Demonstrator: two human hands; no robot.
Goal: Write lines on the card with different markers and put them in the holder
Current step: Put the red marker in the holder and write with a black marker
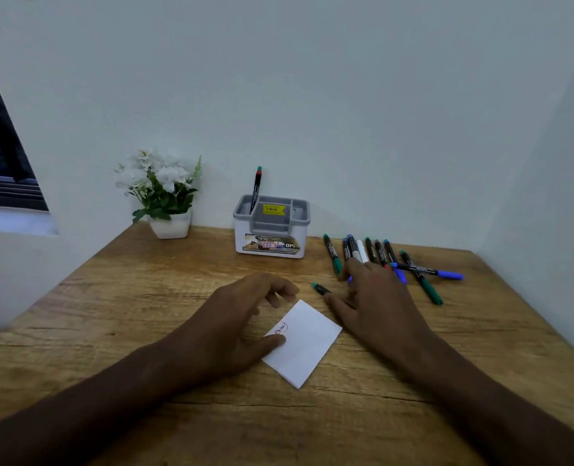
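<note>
On the wooden tabletop, lying flat: small white paper card with one scribbled line, left hand pinning its near-left edge, thumb pressing, fingers loosely curled, holding nothing. Resting over a scattered bunch of black markers with green and blue caps: right hand, fingers spread wide, gripping none. Standing in the grey-and-white plastic holder by the wall: one black marker, leaning in its back-left compartment.
</note>
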